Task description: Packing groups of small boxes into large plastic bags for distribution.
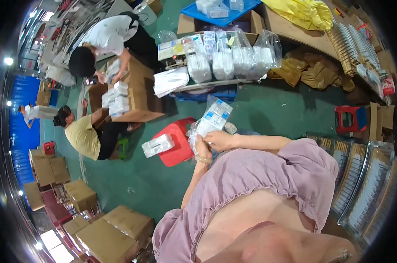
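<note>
Both of my hands are together in front of my body, at the near end of a see-through plastic bag (212, 119) packed with small white and blue boxes. My left hand (202, 149), with a pale bracelet at the wrist, pinches the gathered plastic. Close against it, my right hand (220, 140) has its fingers closed on the same bag. The bag points away from me, over the green floor. Just left of my hands is a red plastic stool (176, 153), with a wrapped white pack (158, 144) lying across its left side.
Several bagged stacks of white boxes (222, 63) stand on a bench ahead. Two people (84, 136) work by an open carton (139, 94) at the left. Cartons (106, 236) are piled at the lower left. Trays of small parts (367, 188) and a red stool (351, 119) are at the right.
</note>
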`<move>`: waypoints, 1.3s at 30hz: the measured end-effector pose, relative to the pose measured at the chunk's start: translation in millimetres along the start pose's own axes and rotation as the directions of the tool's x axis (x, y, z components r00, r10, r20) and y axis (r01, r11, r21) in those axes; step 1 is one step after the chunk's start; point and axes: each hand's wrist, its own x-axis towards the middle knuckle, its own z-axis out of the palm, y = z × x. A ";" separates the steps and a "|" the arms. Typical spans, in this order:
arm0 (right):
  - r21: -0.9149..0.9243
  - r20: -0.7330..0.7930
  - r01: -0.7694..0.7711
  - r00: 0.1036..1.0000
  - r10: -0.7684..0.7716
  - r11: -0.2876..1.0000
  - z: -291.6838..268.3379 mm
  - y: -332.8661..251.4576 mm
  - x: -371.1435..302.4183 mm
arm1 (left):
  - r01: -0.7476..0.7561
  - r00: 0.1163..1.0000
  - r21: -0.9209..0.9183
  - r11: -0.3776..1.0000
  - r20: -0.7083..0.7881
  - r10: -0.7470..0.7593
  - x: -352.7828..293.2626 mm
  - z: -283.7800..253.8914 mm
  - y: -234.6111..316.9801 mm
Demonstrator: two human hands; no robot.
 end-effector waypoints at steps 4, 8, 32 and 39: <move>-0.134 -0.710 -0.278 0.697 0.104 0.951 -154.6 47.1 -4.7 | -0.259 0.952 0.011 0.966 -0.168 0.257 32.5 7.2 13.5; 0.104 -0.809 -0.875 0.201 0.552 0.472 -257.5 170.6 -64.7 | -0.243 0.908 0.402 0.883 -0.225 0.353 68.0 -5.1 33.7; 0.407 -0.837 -0.712 -0.041 0.545 0.572 -240.7 282.6 7.3 | -0.280 0.765 0.953 -0.112 0.293 0.574 76.3 -14.8 149.9; 0.021 -0.934 -0.717 0.235 0.270 0.697 -289.4 209.1 -42.1 | -0.398 0.727 0.897 -0.192 0.436 0.531 92.2 -31.0 173.8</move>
